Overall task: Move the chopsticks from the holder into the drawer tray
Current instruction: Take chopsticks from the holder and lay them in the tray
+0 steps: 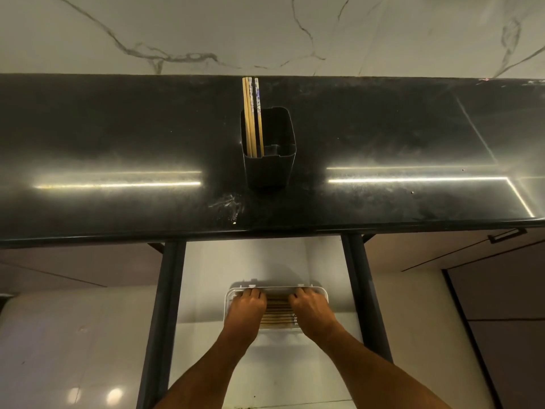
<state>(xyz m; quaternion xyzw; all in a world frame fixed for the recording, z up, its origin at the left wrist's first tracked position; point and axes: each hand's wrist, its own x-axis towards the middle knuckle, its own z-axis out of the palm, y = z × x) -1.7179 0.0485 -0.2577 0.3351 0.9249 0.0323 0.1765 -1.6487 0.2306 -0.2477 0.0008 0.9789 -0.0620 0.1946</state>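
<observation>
Black countertop [118, 137] bears holder [269, 169]; marble wall [265, 31] behind.

both hands [249, 305] in white tray [323, 293], chopsticks [253, 119] in holder [272, 169]

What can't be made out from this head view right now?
- Ends of the chopsticks in the tray: covered by the left hand and right hand.
- Fingertips: curled out of sight, grip unclear.
- Count of chopsticks in the holder: overlapping, too thin.
- Tray's near edge: behind the wrists.
</observation>
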